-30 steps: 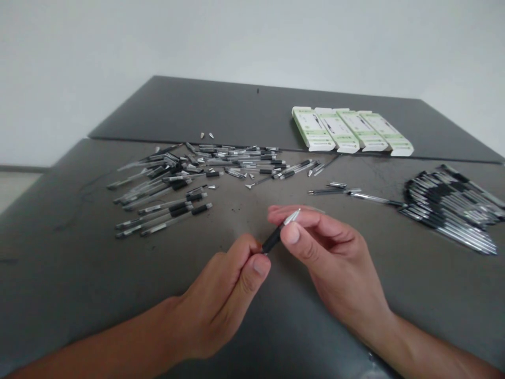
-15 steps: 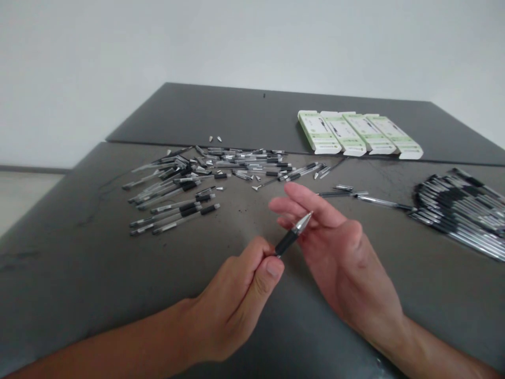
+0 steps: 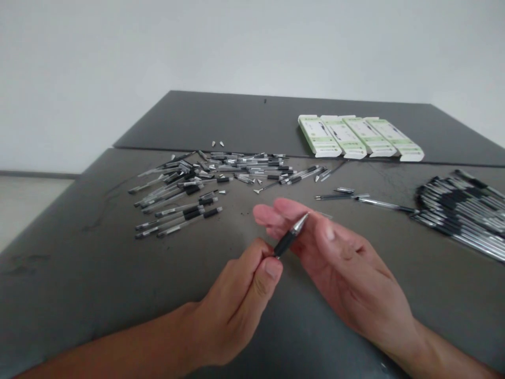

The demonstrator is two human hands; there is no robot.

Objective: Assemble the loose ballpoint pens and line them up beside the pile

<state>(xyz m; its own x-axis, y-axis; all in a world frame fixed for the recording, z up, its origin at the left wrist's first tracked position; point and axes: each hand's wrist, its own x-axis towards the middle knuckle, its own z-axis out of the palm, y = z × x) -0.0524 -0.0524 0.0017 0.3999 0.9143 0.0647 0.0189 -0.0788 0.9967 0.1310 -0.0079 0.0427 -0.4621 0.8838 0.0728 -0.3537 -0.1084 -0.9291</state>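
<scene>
A pen (image 3: 287, 241) with a black grip and a silver cone tip points up and to the right. My left hand (image 3: 240, 305) is closed round its barrel, leaving the grip and tip exposed. Behind and beside the tip, my right hand (image 3: 339, 263) is spread with the palm towards the pen, the thumb raised near the tip. A thin clear piece (image 3: 321, 215) shows just beyond the right thumb; whether that hand touches it I cannot tell.
Loose pen parts (image 3: 189, 184) lie scattered across the dark table (image 3: 98, 273). At the right is a dense pile of pens (image 3: 461, 210). Several flat green and white boxes (image 3: 359, 138) overlap at the back. Refills (image 3: 335, 197) lie beyond my right hand.
My right hand's fingers have moved a little left and down, and its thumb has come closer to the tip. My left hand holds the pen almost as before. The view has shifted slightly.
</scene>
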